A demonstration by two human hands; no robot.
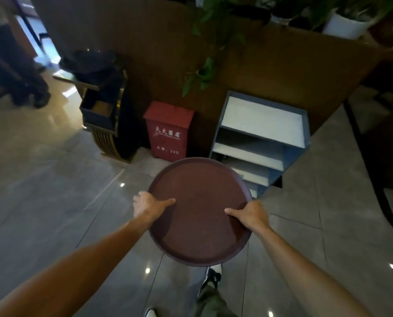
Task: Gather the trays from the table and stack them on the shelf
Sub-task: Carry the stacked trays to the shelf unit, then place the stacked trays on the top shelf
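A round dark brown tray point(197, 195) is held level in front of me, above the tiled floor. My left hand point(148, 205) grips its left rim, thumb lying on the tray's surface. On the right rim, my right hand point(251, 213) grips the same way. A grey-blue shelf unit point(263, 138) with white tiers stands just beyond the tray, to the upper right, against a brown wooden wall. Its tiers that I can see hold nothing.
A red box point(168, 130) with white lettering stands on the floor left of the shelf. Further left is a dark bin point(106, 110). Potted plants point(344, 21) sit on the wall's top. A person's legs point(19, 72) are at far left. A dark curved table edge point(383, 197) lies right.
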